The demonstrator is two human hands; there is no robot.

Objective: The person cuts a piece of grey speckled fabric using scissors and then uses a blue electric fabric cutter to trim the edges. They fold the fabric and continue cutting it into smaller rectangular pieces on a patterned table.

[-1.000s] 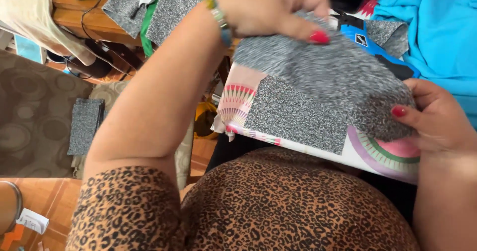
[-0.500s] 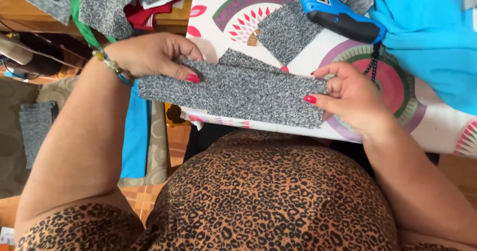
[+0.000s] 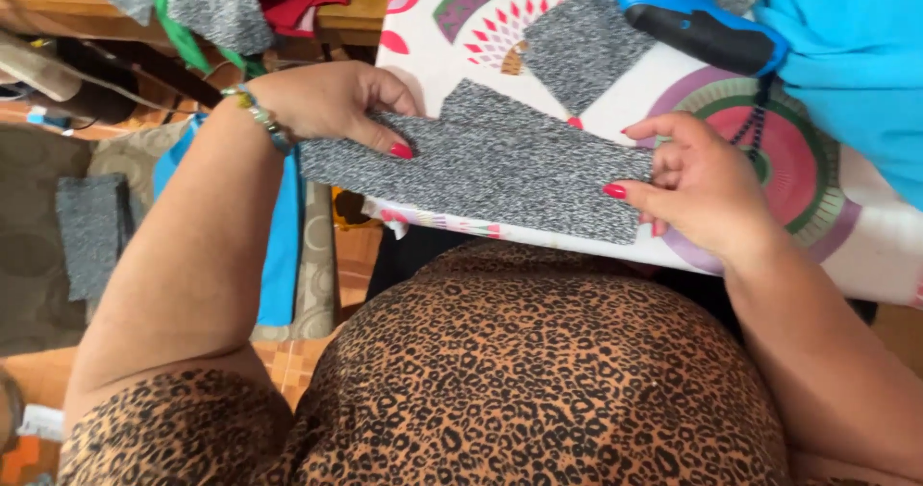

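Observation:
A long strip of speckled grey fabric (image 3: 490, 174) lies folded along the near edge of a table covered by a white cloth with pink and green fan patterns (image 3: 846, 246). My left hand (image 3: 332, 101) pinches the strip's left end, thumb on top. At the right end my right hand (image 3: 697, 183) grips it with thumb and fingers. A second grey fabric piece (image 3: 577, 49) lies further back on the table.
A blue and black glue gun (image 3: 697, 15) rests on the table behind my right hand. Bright blue cloth (image 3: 856, 73) covers the far right. More grey fabric pieces (image 3: 216, 0) hang at top left, one (image 3: 91, 231) lies on the floor mat.
The grey fabric has been brought down from a raised, spread position and folded into a long strip on the table edge. Both hands have moved to its ends.

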